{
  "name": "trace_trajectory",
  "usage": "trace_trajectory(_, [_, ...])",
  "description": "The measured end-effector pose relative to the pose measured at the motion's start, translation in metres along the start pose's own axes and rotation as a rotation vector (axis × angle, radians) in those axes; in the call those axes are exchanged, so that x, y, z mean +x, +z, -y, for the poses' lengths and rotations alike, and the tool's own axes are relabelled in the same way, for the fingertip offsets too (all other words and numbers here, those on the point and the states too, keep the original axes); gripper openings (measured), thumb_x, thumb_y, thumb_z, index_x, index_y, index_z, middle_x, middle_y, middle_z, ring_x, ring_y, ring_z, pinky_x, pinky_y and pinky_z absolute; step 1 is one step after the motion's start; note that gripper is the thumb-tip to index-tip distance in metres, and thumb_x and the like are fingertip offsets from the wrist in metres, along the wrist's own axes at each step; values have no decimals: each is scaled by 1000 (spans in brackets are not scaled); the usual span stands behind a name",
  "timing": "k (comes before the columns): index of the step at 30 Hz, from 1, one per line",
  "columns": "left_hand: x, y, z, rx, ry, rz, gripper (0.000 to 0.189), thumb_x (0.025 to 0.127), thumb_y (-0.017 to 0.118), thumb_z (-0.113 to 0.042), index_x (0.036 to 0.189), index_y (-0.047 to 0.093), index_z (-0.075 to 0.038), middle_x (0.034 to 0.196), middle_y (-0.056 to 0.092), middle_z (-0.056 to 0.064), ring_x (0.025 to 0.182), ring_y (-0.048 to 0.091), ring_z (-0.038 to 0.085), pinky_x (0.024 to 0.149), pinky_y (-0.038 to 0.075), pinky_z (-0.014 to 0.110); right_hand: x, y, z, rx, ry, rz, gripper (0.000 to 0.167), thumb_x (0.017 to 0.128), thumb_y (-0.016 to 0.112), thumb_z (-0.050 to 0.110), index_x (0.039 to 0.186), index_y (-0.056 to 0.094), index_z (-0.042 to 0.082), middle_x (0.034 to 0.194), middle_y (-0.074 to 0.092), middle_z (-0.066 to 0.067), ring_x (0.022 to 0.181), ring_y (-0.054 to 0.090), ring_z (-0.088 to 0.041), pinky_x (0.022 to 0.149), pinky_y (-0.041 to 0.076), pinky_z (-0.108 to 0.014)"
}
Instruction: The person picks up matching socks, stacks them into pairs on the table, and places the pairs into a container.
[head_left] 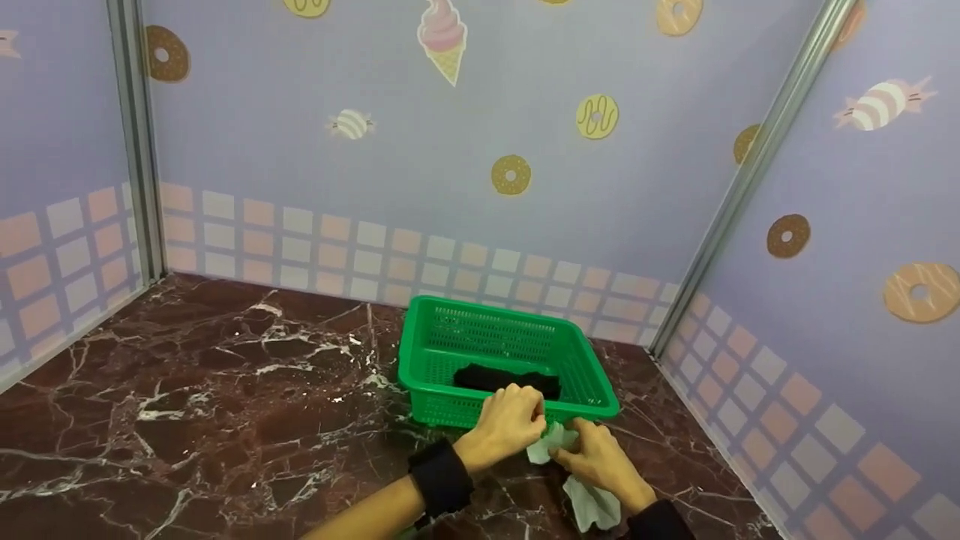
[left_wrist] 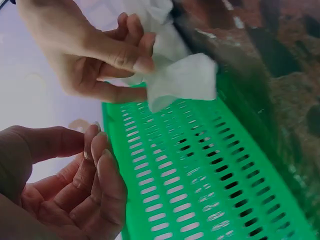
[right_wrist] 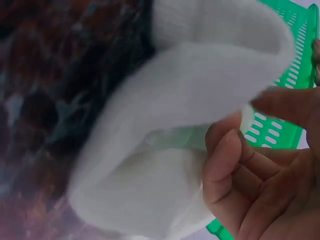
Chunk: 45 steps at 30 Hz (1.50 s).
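Observation:
A white sock [right_wrist: 180, 100], with a ribbed band at one end, hangs in loose folds in the right wrist view. My right hand [head_left: 604, 461] pinches it between thumb and fingers just in front of the green basket [head_left: 506, 396]. In the head view, sock fabric [head_left: 592, 504] shows on both sides of that hand. My left hand [head_left: 506, 424] is at the basket's near rim, to the left of the sock. Its fingers [left_wrist: 111, 185] are loosely curled, the thumb close to the fingertips, and nothing shows between them.
Inside the basket lies a dark folded cloth item [head_left: 506, 379]. The basket stands on a dark red marbled table [head_left: 247, 420], close to the patterned back wall [head_left: 420, 187]. A side wall [head_left: 840, 330] rises at the right.

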<state>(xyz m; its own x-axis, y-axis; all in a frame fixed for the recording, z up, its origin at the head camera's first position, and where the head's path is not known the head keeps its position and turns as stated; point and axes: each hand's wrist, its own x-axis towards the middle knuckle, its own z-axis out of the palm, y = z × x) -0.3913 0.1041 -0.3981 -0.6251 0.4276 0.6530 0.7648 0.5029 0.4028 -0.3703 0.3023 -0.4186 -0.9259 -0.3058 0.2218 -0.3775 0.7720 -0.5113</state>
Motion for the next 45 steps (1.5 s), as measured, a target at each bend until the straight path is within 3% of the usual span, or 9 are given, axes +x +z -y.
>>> trace_trajectory(6, [-2,1,2,-53,-3,47,30,89,56,-2,62,51,-15,50,29,-7,41,19,5,43,15,21,-1,3,4,47,-53,28,40,90,67,40,94,63,0,54,55,4,40,47,-6,41,37,-21])
trace_trajectory(10, [-1,-2,2,-78,13,84,23,90,56,-2,70,58,-14,58,42,-7,46,33,5,45,24,19,-6,4,16,-35,-119,-107,36,89,67,44,73,61,12,49,50,10,37,43,0,37,32,-18])
trace_trajectory(13, [2,-7,3,-99,63,149,14,88,58,1,86,65,-11,77,60,-2,64,53,8,57,39,18,-12,1,26,-72,-207,-256,34,86,73,34,65,54,15,50,47,12,36,38,5,34,32,-17])
trace_trajectory(16, [6,-13,4,-127,145,268,31,85,61,5,112,64,-9,109,62,4,93,60,15,75,47,22,-18,-8,38,-60,-307,-352,32,81,78,13,66,50,16,56,49,12,41,40,6,38,37,-18])
trace_trajectory(20, [11,-18,4,-183,245,427,56,83,71,-2,135,52,-11,135,48,6,120,47,21,96,42,32,-28,-23,51,-35,-427,-372,31,70,73,-10,75,54,14,65,53,10,48,42,3,42,40,-21])
trace_trajectory(24, [13,-19,1,-300,297,507,50,83,76,-11,129,58,-9,133,52,4,123,45,16,101,37,32,-40,-35,64,-41,-514,-348,38,65,70,-20,85,61,11,69,53,7,51,34,5,42,35,-19])
trace_trajectory(32, [3,-26,0,-708,139,654,9,85,74,-6,90,66,-3,82,66,-7,70,57,5,64,45,18,-66,-53,69,-30,-590,-370,37,68,74,-20,87,71,12,73,62,4,53,36,-1,45,34,-14])
trace_trajectory(38, [-14,-43,3,-918,14,780,19,85,70,2,103,68,4,88,70,0,76,66,10,71,53,26,-85,-68,63,28,-543,-324,37,72,73,-18,101,71,5,89,69,-7,64,57,-7,52,47,-17])
trace_trajectory(45, [-33,-62,10,-989,-63,766,28,83,70,5,111,67,4,96,70,6,84,66,13,76,53,27,-97,-73,47,163,-557,-205,42,77,70,-17,117,64,-4,102,65,-18,80,65,-19,60,53,-25])
